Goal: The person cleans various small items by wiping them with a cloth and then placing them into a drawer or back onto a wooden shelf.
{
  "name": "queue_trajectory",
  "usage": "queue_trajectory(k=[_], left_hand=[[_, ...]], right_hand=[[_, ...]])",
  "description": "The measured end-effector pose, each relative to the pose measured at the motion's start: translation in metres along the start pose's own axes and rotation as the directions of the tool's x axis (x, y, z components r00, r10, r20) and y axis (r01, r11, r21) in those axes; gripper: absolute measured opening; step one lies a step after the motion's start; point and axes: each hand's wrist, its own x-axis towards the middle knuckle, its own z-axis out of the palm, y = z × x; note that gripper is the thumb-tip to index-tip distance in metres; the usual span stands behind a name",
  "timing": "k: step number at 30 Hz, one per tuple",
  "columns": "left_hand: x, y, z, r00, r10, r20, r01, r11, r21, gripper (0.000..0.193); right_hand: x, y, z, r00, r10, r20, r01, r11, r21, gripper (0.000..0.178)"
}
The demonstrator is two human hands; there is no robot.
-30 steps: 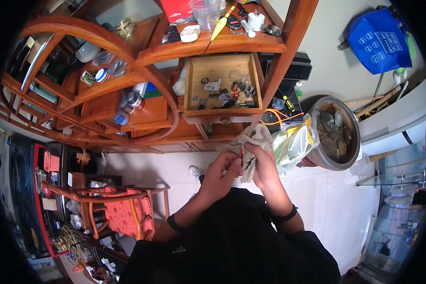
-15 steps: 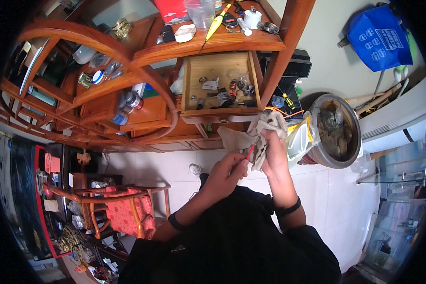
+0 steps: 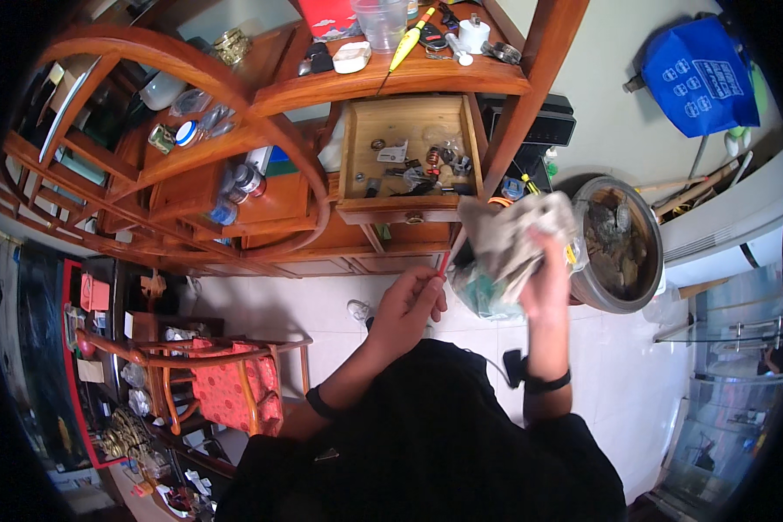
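My left hand (image 3: 411, 306) is closed in a pinch around a thin red stick-like tool (image 3: 445, 264), which points up towards the drawer; its exact kind does not show. Off to the right, my right hand (image 3: 548, 277) grips a crumpled grey-beige cloth (image 3: 515, 237), somewhat blurred by motion. Cloth and tool are apart. Beyond both hands, a wooden drawer (image 3: 357, 205) is pulled out, with several small metal parts, a white card and plastic bags inside.
Above the drawer, a shelf (image 3: 322, 94) holds a yellow fishing float (image 3: 411, 39) and a clear plastic cup (image 3: 381, 26). A big round pot (image 3: 602, 300) stands at the right, near a bag (image 3: 487, 300) below the cloth. A red-cushioned chair (image 3: 235, 391) is at the left.
My right hand has moved right with the cloth, away from the red tool that it was wrapped about. My left hand has stayed nearly in place, still holding the tool.
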Motion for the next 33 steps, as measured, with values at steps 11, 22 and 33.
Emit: queue_trajectory(k=[11,22,33], left_hand=[[-0.008,0.003,0.015,0.996,-0.081,0.042,0.080,0.997,0.016,0.021],[-0.007,-0.014,0.014,0.984,-0.151,0.092,0.131,0.972,0.193,0.018],[0.011,0.014,0.017,0.897,-0.188,0.399,0.191,0.981,0.031,0.024]], right_hand=[[-0.032,0.053,0.014,0.996,-0.085,0.038,0.093,0.946,-0.310,0.018],[-0.057,0.072,-0.006,0.992,-0.081,0.095,0.116,0.877,-0.467,0.022],[-0.066,0.041,0.014,0.976,-0.166,-0.142,0.146,0.979,-0.143,0.029]])
